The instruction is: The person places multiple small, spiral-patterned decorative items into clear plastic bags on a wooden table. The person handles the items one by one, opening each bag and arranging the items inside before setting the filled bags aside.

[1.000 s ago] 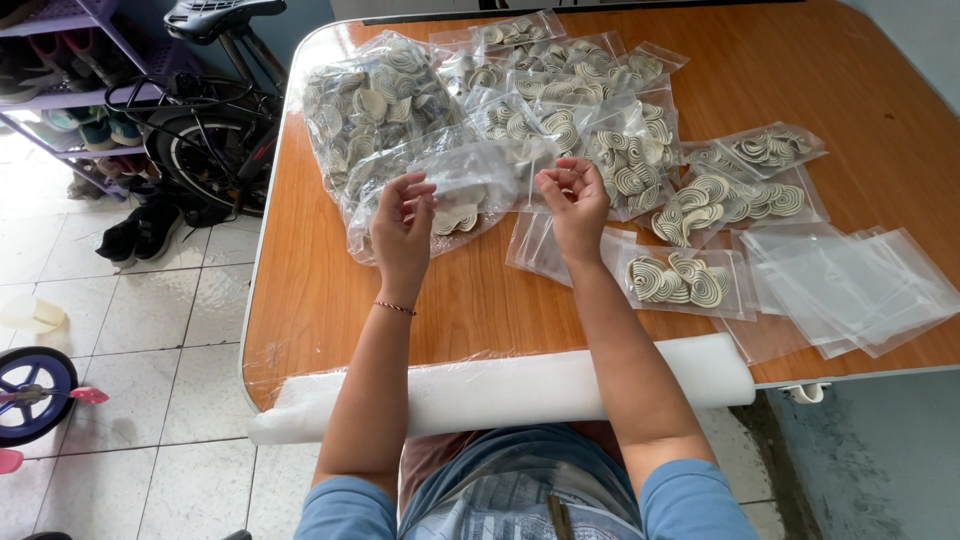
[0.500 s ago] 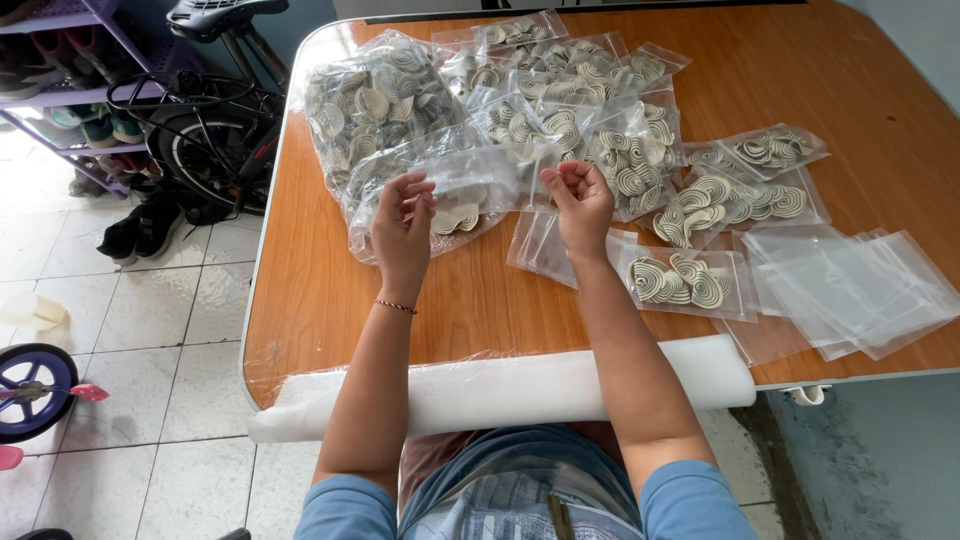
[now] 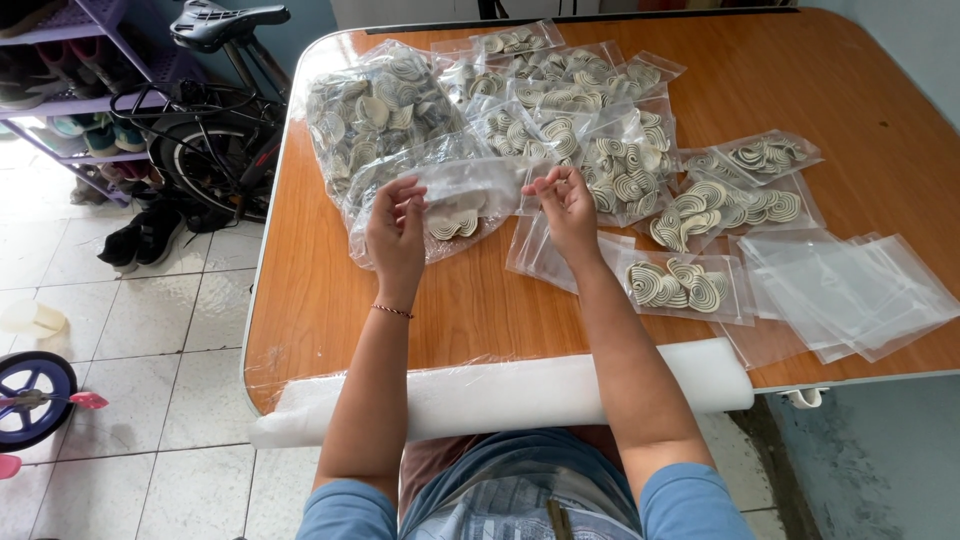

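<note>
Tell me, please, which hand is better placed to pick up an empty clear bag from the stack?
Probably the right hand: the stack of empty clear bags lies on its side of the table, while the left hand is farther off.

Left hand [image 3: 397,228] and right hand [image 3: 566,203] pinch a clear plastic bag [image 3: 470,200] with a few striped spiral pieces inside, raised over the wooden table [image 3: 860,90]. Filled bags [image 3: 560,95] piled behind (many), empty bags [image 3: 850,290] right, foam roll [image 3: 500,395] along the near edge.
</note>
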